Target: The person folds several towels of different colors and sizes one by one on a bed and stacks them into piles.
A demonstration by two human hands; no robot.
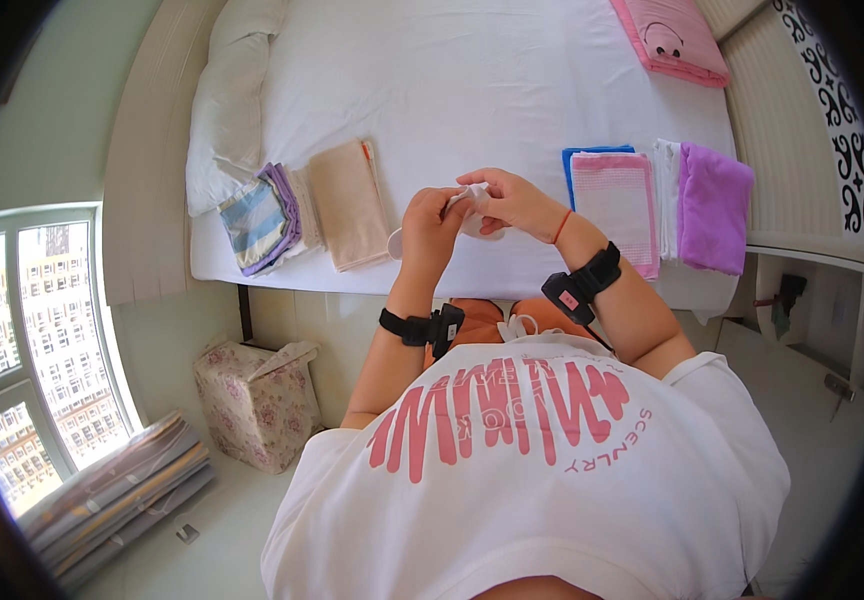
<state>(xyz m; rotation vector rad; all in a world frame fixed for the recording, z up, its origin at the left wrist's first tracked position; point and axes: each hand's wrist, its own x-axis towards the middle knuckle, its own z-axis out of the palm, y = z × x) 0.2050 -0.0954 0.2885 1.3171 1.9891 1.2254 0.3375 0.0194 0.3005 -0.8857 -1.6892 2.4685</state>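
Both hands meet above the near edge of the bed and grip a small white cloth piece (483,226), which looks like a sock. My left hand (429,223) has its fingers closed on the cloth, and a rounded white end sticks out on that hand's left side. Thumb and fingers of my right hand (513,201) pinch the cloth from the right. Much of it is hidden by the fingers. To the left of my left hand lies a folded beige towel (347,206). A folded pink-and-white towel (613,214) lies to the right of my right hand.
Left of the beige towel, folded cloths (259,217) lie near a white pillow (229,112). A folded purple cloth (715,206) is at the right, and a pink cushion (672,41) at the far right. A floral-covered box (259,405) stands on the floor below the white-sheeted bed (417,97).
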